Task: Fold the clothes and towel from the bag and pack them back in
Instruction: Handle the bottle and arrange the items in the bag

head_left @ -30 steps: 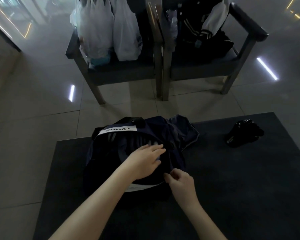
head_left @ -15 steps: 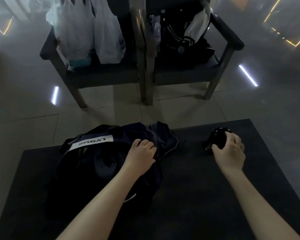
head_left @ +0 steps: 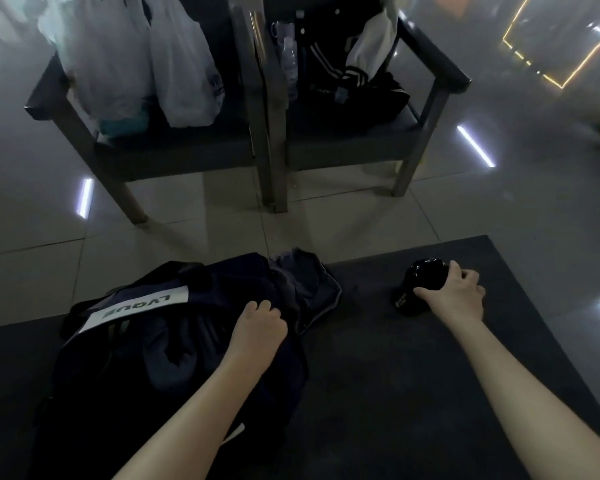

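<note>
A dark navy bag (head_left: 125,344) with a white label strip lies on the left of a dark mat (head_left: 378,368). Dark folded clothes fill its opening, and a bluish-grey garment (head_left: 309,289) spills over its far right edge. My left hand (head_left: 257,329) rests on top of the bag, fingers curled into the dark fabric. My right hand (head_left: 454,292) reaches out to the right and closes around a small black rolled bundle (head_left: 420,285) that sits on the mat.
Two dark armchairs stand beyond the mat on a glossy tiled floor. The left chair (head_left: 146,147) carries white plastic bags (head_left: 132,60). The right chair (head_left: 354,140) holds a black-and-white striped jacket (head_left: 354,64) and a water bottle (head_left: 289,65).
My right hand left the bag, swung right and took hold of the black bundle. My left hand shifted slightly and curled tighter on the bag's fabric. The view turned right.
</note>
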`<state>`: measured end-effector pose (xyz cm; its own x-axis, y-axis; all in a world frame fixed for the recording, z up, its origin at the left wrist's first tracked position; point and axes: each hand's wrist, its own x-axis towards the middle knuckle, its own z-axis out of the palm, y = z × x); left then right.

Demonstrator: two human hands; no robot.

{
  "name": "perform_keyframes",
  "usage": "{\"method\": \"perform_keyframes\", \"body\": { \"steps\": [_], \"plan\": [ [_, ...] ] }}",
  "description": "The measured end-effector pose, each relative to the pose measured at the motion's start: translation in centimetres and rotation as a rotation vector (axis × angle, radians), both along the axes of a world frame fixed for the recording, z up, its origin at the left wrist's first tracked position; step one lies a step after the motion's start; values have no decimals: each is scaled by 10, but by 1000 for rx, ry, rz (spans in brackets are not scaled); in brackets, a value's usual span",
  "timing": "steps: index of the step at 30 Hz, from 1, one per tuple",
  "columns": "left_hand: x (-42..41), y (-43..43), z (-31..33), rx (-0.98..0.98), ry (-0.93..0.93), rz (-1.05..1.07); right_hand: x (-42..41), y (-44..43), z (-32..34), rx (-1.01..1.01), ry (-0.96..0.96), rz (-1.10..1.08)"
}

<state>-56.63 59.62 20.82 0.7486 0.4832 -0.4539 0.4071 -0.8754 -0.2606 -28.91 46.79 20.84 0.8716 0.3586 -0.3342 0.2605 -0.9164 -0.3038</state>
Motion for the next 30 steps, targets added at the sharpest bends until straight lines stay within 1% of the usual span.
{"method": "perform_keyframes", "body": {
  "steps": [3, 5, 7, 11, 16, 19, 21, 25, 28, 30],
  "plan": [
    [-1, 1, -2, -6, -37, 41, 2, 0, -5, 44, 24, -19],
    [-4, 1, -2, -3, -47, 64, 3, -1, -8, 125, 91, -57],
    [-6, 0, -1, -5, -48, 75, 1, -4, -9, 193, 111, -68],
    [-9, -4, -1, -28, -67, 79, -12, -8, -8, 203, 86, -30],
    [-12, -7, -2, -40, -122, 85, -36, -6, -11, 199, 152, 46],
    [-13, -6, 6, -19, -294, 47, -51, -4, -14, 215, 190, 96],
    [-17, -6, 10, -21, -299, 19, -57, -2, -14, 253, 204, 99],
    [-31, 1, 20, -26, -464, -29, -70, -2, -15, 311, 235, 106],
    [-49, 4, 25, -76, -608, -45, -92, 2, -11, 465, 288, 151],
    [-59, 5, 36, -138, -687, -36, -108, 12, -5, 563, 377, 167]
  ]
}}
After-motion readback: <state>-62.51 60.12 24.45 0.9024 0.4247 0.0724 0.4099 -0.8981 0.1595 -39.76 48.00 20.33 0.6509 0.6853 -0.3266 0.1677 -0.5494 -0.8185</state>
